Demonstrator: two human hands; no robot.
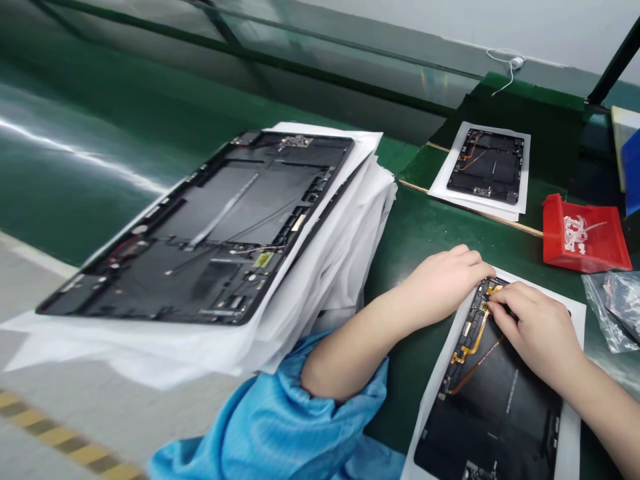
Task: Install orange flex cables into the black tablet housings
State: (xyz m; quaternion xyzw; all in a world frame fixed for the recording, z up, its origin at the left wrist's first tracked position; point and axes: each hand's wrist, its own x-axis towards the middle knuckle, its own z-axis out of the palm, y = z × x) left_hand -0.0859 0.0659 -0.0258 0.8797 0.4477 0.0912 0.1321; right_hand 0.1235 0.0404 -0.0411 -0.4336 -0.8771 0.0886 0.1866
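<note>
A black tablet back cover (pixel 505 413) lies tilted on white sheeting at the lower right, its inside facing up. Along its left edge runs an orange flex cable (pixel 473 343). My left hand (pixel 453 280) is closed, its fingers curled at the cover's upper left corner and edge. Thumb and fingers of my right hand (pixel 537 327) are pinched at the top of the flex cable, close to my left fingertips. The exact grip of both hands is partly hidden.
A tall stack of tablet covers (pixel 215 227) interleaved with white sheets (pixel 345 233) stands left. Farther back lies another cover (pixel 487 163) on white sheets. To the right are a red bin (pixel 595 257) of small white pieces and a clear plastic bag (pixel 615 307).
</note>
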